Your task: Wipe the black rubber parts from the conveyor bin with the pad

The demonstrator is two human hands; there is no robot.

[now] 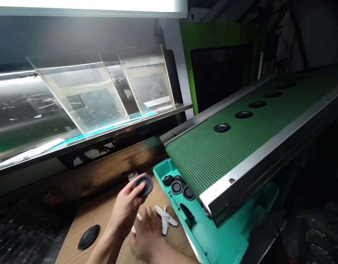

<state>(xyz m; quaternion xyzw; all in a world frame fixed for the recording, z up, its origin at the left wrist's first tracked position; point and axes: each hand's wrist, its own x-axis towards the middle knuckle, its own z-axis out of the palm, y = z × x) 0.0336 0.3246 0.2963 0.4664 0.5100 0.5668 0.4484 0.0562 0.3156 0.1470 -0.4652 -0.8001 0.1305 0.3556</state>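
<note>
My left hand pinches a round black rubber disc with a raised rim, thumb across its face, above the cardboard. Below and to the right of it, my right hand is low over the cardboard, fingers curled and slightly blurred. A pale sliver shows at its thumb side; I cannot make out what it is. Just right of those fingers lies a crumpled white scrap, perhaps cloth or paper. Another black disc rests on the cardboard left of my left forearm.
A green conveyor belt with metal side rails slopes in from the right, carrying several black discs. Beneath its end stands a teal bin with more discs. Clear panels lean on a ledge behind. A small bottle stands behind my left hand.
</note>
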